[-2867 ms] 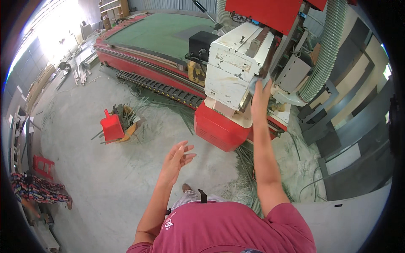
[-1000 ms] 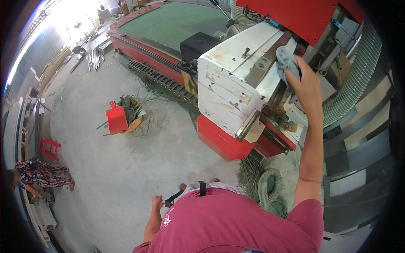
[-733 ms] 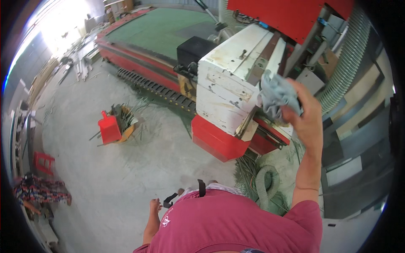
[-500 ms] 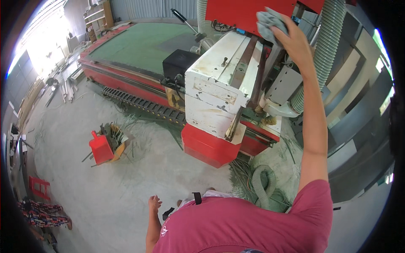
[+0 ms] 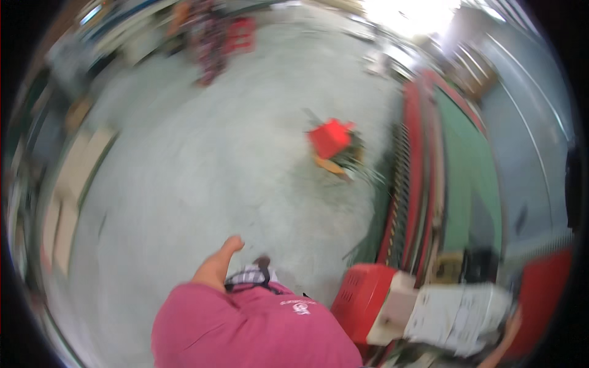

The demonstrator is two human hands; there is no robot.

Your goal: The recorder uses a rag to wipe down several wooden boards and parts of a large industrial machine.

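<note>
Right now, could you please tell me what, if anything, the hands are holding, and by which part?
Nothing shows in the left hand. The right hand, blurred beside the white machine housing, is too unclear to tell whether it holds anything.

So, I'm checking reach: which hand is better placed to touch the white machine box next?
The right hand, I'd judge: though blurred, it shows close beside the white machine box, contact unclear. The left hand is farther off, over the floor.

The floor [image 5: 172, 153] is grey. Bright light [image 5: 411, 12] shines in at the far right. A blue-grey wall [image 5: 521, 110] stands right. A blurry red stool [image 5: 241, 35] sits far left.
</note>
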